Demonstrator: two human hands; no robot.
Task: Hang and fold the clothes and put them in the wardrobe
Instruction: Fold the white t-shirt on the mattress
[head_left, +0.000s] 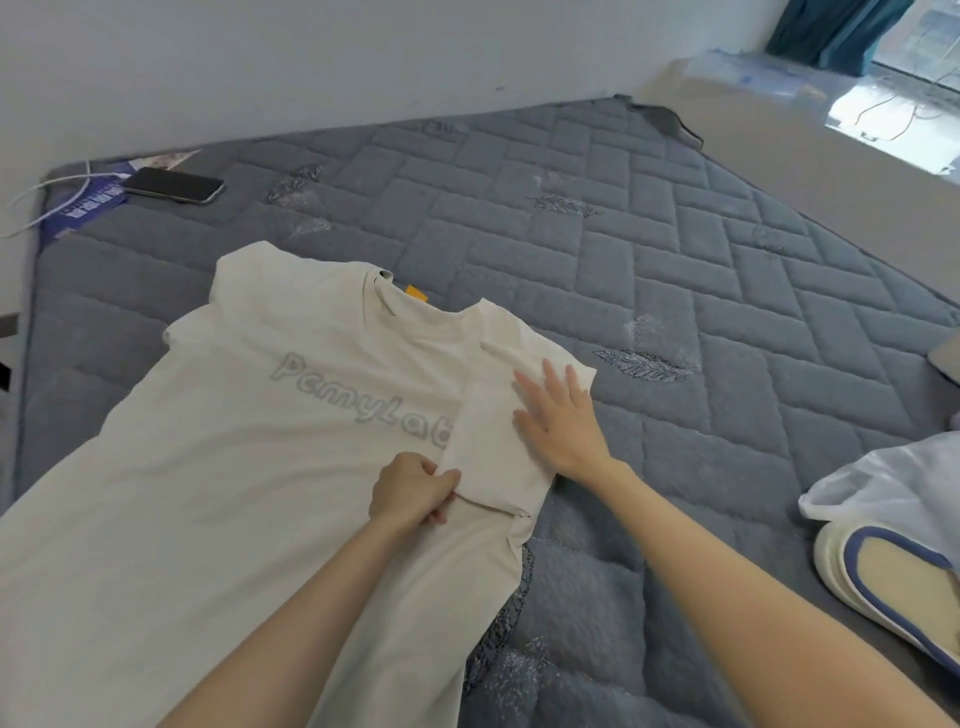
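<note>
A cream T-shirt (249, 467) with grey lettering lies flat, front up, on the grey quilted mattress (649, 260). Its right sleeve (493, 441) is folded inward over the chest. My left hand (410, 491) pinches the lower edge of that folded sleeve. Flat on the sleeve near the shoulder, with its fingers spread, rests my right hand (561, 415). No wardrobe or hanger is in view.
A black phone (174, 185) with a white cable (41, 200) lies on a blue leaflet at the mattress's far left corner. A white plastic bag (893, 483) and a slipper (893, 587) sit at the right edge. A wall runs behind; a window sill lies at the far right.
</note>
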